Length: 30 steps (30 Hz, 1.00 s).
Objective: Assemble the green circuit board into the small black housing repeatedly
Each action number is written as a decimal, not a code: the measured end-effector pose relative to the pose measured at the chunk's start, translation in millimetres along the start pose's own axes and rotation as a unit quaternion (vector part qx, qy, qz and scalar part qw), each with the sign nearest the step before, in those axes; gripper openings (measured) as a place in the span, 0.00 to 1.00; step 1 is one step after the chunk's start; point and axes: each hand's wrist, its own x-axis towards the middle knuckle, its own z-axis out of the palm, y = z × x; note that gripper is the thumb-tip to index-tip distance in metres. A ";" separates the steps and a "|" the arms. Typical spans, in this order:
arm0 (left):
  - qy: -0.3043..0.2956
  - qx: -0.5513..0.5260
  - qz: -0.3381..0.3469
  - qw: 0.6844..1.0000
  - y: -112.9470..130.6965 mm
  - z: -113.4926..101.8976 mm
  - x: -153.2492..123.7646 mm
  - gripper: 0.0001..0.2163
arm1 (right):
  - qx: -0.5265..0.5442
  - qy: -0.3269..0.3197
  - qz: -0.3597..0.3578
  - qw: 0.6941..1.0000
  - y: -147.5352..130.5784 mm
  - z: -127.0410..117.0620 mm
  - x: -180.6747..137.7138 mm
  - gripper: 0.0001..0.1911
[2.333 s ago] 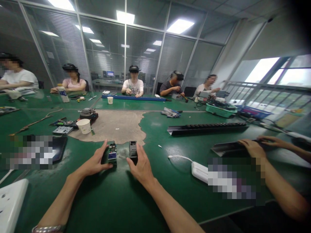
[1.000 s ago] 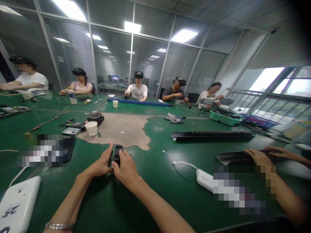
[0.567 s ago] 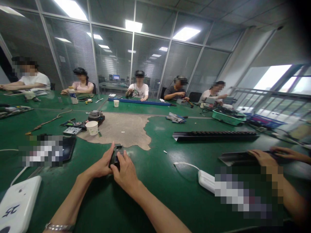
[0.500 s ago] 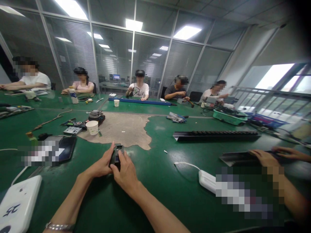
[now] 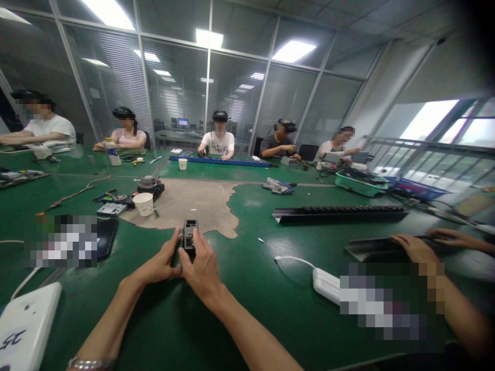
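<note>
A small dark grey box-shaped part (image 5: 189,233) with rectangular openings stands just in front of me, near the bare patch of the table. My right hand (image 5: 201,265) is closed on its right side and near end, with the thumb towards me. Just left of it is my left hand (image 5: 162,262), its fingers stretched out and a narrow gap between them and the part. Its thumb side lies close to the right hand; whether they touch I cannot tell. The underside of the part is hidden.
A paper cup (image 5: 143,204) and loose electronic parts (image 5: 112,207) lie beyond my left hand. Black channel-shaped strips (image 5: 340,214) stretch across the right side, where a co-worker's hands (image 5: 419,250) work. A white power bank (image 5: 327,286) with a cable is nearer.
The grey part now shows more of its openings above my fingers. My left hand has come slightly away from it, while my right hand keeps its hold. The whole view has shifted a little.
</note>
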 end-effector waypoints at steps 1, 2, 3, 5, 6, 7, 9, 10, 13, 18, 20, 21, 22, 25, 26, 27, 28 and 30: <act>-0.001 0.000 -0.004 1.000 0.3 0.0 0.0 0.54 | 0.000 0.008 -0.005 1.000 1.4 -7.2 3.2 0.32; -0.001 0.002 -0.007 1.000 0.3 0.0 0.0 0.55 | -0.005 0.013 -0.009 1.000 4.5 -14.6 5.7 0.32; -0.002 0.003 -0.009 1.000 0.0 0.0 0.2 0.55 | -0.013 0.018 -0.009 1.000 9.3 -21.9 7.3 0.31; -0.005 0.003 -0.013 1.000 -1.0 0.0 0.7 0.56 | -0.035 0.013 -0.003 0.999 22.4 -35.1 7.1 0.31; -0.007 0.002 -0.016 1.000 -1.5 -0.1 1.0 0.55 | -0.046 0.010 0.002 0.999 29.7 -40.5 5.3 0.30; -0.010 0.001 -0.018 1.000 -1.7 -0.2 1.2 0.55 | -0.054 0.008 0.008 0.998 36.8 -44.8 2.6 0.30; -0.014 -0.001 -0.021 1.000 -1.1 -0.6 1.3 0.54 | -0.065 0.006 0.022 0.998 48.5 -50.2 -4.1 0.30; -0.014 -0.001 -0.023 1.000 -0.3 -1.0 1.3 0.54 | -0.070 0.006 0.029 0.997 52.9 -51.3 -7.7 0.30; -0.016 -0.003 -0.028 0.999 2.4 -2.2 1.2 0.53 | -0.083 -0.001 0.045 0.996 61.1 -50.4 -17.1 0.30; -0.019 -0.004 -0.033 0.999 3.4 -3.3 0.8 0.53 | -0.097 -0.017 0.062 0.993 69.3 -43.8 -28.1 0.31; -0.019 -0.004 -0.029 0.999 3.3 -3.5 0.7 0.53 | -0.105 -0.026 0.063 0.992 71.0 -42.2 -31.1 0.32; -0.018 -0.004 -0.027 0.999 3.4 -3.6 0.6 0.53 | -0.108 -0.028 0.063 0.992 71.1 -41.7 -32.1 0.33; -0.018 -0.004 -0.024 1.000 3.6 -3.7 0.6 0.53 | -0.109 -0.025 0.063 0.992 70.7 -41.3 -32.6 0.34; -0.018 -0.004 -0.023 1.000 4.5 -4.0 0.6 0.53 | -0.102 -0.007 0.059 0.993 69.1 -40.4 -32.4 0.38; -0.019 -0.004 -0.025 1.000 4.8 -4.2 0.6 0.53 | -0.098 -0.002 0.056 0.994 69.1 -39.8 -32.2 0.38; -0.020 -0.003 -0.028 0.999 5.1 -4.4 0.5 0.53 | -0.095 -0.001 0.052 0.994 69.7 -39.0 -32.1 0.38; -0.020 -0.002 -0.032 0.999 5.4 -4.6 0.5 0.53 | -0.093 -0.003 0.048 0.995 70.8 -38.3 -32.1 0.37; -0.019 0.000 -0.038 0.999 6.2 -5.0 0.4 0.53 | -0.091 -0.014 0.047 0.995 73.9 -37.1 -32.1 0.34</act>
